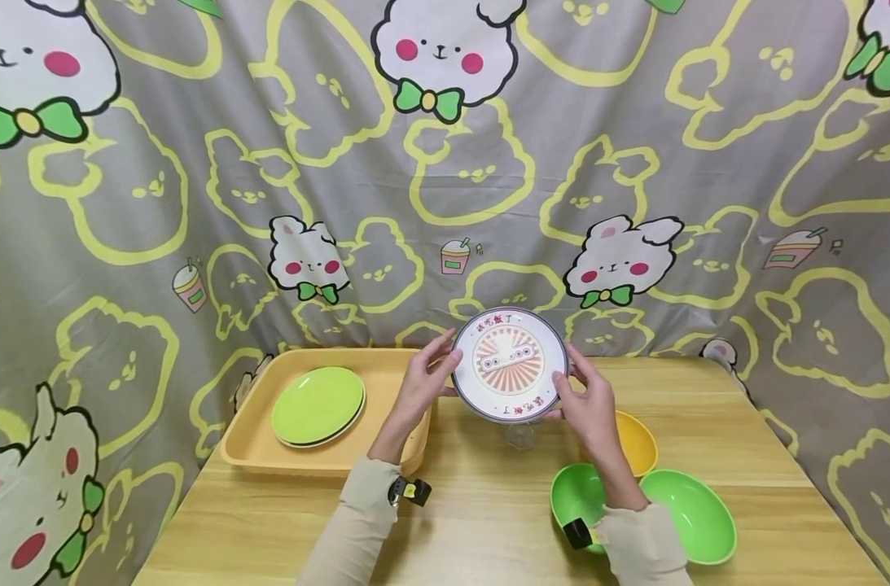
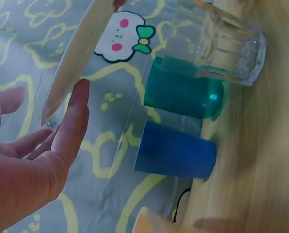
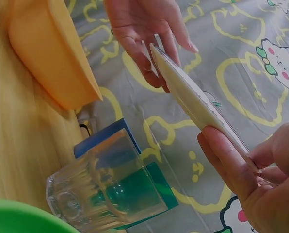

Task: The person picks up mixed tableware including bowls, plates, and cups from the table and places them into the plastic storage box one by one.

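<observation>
A round white plate (image 1: 509,391) with a dark rim line, red lettering and an orange ray pattern is held up tilted above the table, its face towards the head camera. My right hand (image 1: 589,403) grips its right edge, thumb on the face and fingers underneath. At the plate's left edge is my left hand (image 1: 418,387), fingers spread. In the left wrist view its fingers (image 2: 76,107) touch the plate's underside, while the thumb stands apart from it. Behind and below the plate stand a clear glass (image 2: 222,46), a green cup (image 2: 183,92) and a blue cup (image 2: 176,150).
An orange tray (image 1: 269,460) at the left of the wooden table holds stacked plates, a green plate (image 1: 317,405) on top. Two green bowls (image 1: 690,521) and a yellow-orange bowl (image 1: 635,443) sit near my right forearm. A patterned curtain (image 1: 488,187) hangs behind the table.
</observation>
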Demonstrator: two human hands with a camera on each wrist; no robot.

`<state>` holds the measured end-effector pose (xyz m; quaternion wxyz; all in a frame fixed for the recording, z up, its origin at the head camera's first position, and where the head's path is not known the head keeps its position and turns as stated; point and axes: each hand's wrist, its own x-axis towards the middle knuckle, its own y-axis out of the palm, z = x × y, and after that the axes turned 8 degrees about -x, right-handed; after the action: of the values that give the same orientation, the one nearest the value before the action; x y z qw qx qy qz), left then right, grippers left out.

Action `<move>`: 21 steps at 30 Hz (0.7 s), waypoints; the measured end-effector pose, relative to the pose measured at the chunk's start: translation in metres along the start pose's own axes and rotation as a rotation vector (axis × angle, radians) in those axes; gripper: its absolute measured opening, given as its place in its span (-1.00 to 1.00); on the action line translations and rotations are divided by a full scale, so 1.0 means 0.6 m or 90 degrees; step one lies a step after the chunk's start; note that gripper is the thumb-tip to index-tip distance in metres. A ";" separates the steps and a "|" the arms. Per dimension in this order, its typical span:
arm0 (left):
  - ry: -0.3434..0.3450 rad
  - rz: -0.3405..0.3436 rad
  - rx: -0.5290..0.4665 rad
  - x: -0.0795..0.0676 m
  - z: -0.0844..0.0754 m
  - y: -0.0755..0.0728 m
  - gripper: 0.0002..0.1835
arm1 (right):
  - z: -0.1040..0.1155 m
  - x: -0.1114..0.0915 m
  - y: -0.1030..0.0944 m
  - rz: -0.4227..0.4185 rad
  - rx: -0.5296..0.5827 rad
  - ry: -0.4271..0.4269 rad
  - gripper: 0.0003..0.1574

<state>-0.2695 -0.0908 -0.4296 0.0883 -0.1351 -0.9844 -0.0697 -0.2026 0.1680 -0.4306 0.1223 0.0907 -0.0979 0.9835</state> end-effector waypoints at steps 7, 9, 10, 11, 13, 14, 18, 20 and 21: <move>-0.005 0.012 -0.011 0.001 0.006 0.010 -0.39 | -0.007 -0.004 0.005 0.006 0.009 -0.002 -0.27; -0.003 0.013 -0.007 0.000 0.006 0.011 -0.39 | -0.009 -0.005 0.005 0.007 0.011 -0.003 -0.26; -0.001 0.013 -0.002 -0.001 0.005 0.012 -0.40 | -0.010 -0.005 0.005 0.007 0.011 -0.002 -0.26; 0.000 0.013 0.001 -0.002 0.005 0.013 -0.40 | -0.011 -0.005 0.005 0.008 0.011 -0.001 -0.26; 0.002 0.013 0.005 -0.003 0.005 0.014 -0.41 | -0.014 -0.005 0.005 0.010 0.009 0.002 -0.26; 0.000 0.011 0.006 -0.003 0.005 0.014 -0.42 | -0.014 -0.005 0.005 0.010 0.009 0.003 -0.26; -0.007 0.002 0.019 -0.005 0.005 0.015 -0.43 | -0.017 -0.006 0.005 0.015 0.004 0.009 -0.26; -0.011 -0.001 0.030 -0.006 0.004 0.015 -0.42 | -0.018 -0.006 0.005 0.019 0.004 0.012 -0.26; -0.013 -0.004 0.035 -0.007 0.004 0.015 -0.42 | -0.020 -0.006 0.005 0.021 0.004 0.013 -0.26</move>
<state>-0.2634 -0.0827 -0.4317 0.0814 -0.1304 -0.9872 -0.0418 -0.2017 0.1670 -0.4431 0.1069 0.0797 -0.0951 0.9865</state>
